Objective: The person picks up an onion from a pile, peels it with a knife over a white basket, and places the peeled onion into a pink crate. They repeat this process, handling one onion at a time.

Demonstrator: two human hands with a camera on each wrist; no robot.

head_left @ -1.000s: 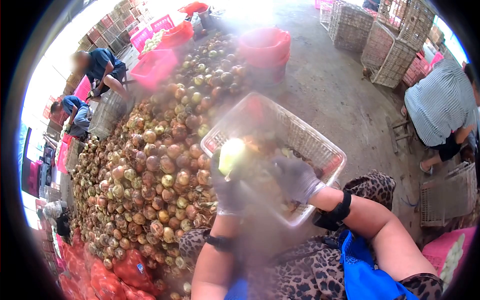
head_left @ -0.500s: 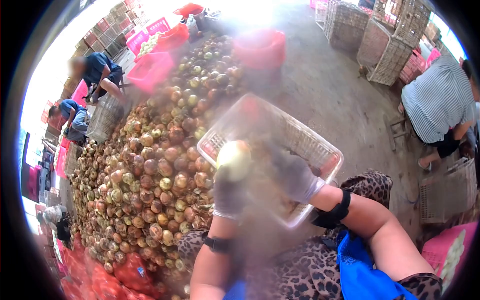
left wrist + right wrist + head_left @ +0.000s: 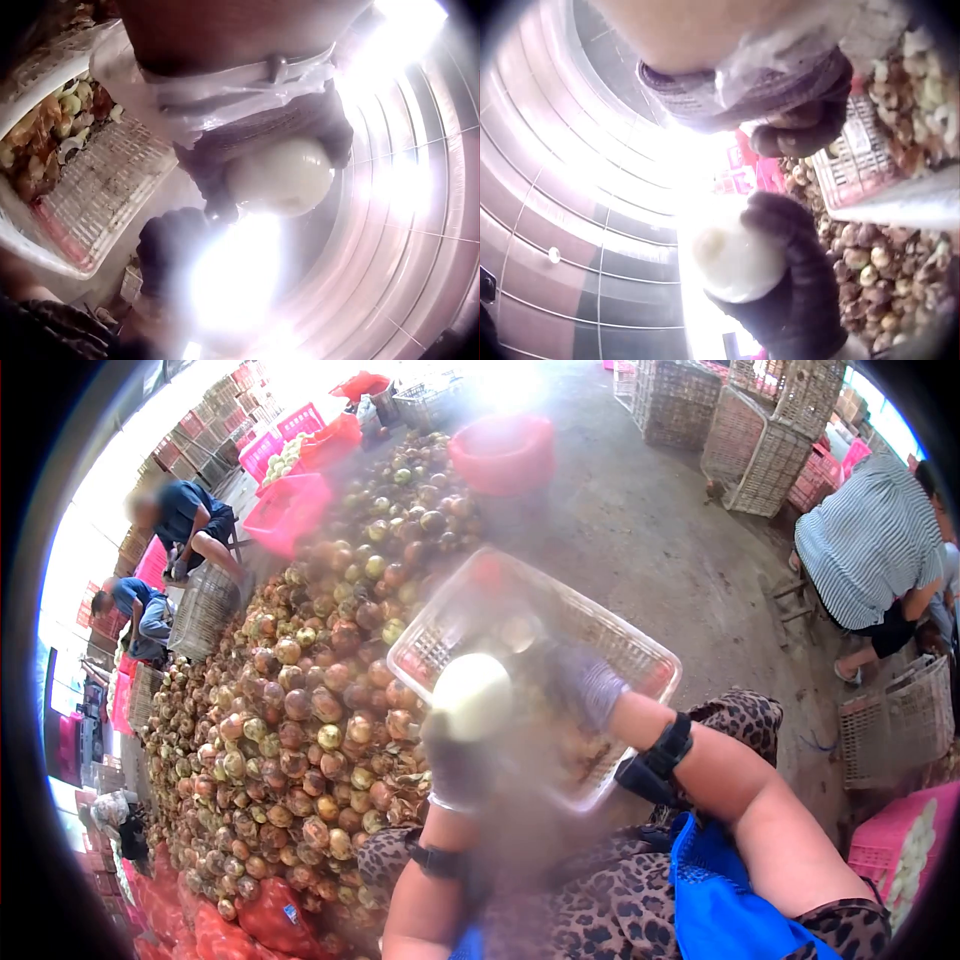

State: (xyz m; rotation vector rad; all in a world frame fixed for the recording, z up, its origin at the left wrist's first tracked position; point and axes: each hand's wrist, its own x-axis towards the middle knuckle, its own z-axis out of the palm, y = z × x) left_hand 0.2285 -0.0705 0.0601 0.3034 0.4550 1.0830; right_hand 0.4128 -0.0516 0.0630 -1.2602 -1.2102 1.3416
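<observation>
A peeled white onion [image 3: 471,697] is gripped in my gloved left hand [image 3: 458,765], low over the near left rim of a white plastic basket [image 3: 622,622]. In the right wrist view the dark glove's fingers curl round the side of this onion [image 3: 739,255], and its smooth face is turned outward. My gloved right hand [image 3: 590,685] is over the basket, to the right of the onion and apart from it. Its fingers look bent in the right wrist view [image 3: 802,124], and I cannot tell what they hold. Haze blurs both hands in the head view.
A large heap of unpeeled onions [image 3: 290,730] spreads to the left. Loose skins and scraps [image 3: 56,135] lie in the basket. Red net bags [image 3: 270,915] sit at lower left, a red tub [image 3: 502,455] ahead. Stacked crates [image 3: 765,455] and a seated person [image 3: 870,545] are at right.
The onion has turned in my left hand and now shows a whiter, rounder face, slightly lower down. My right hand has shifted a little up and away. The head view has swung slightly.
</observation>
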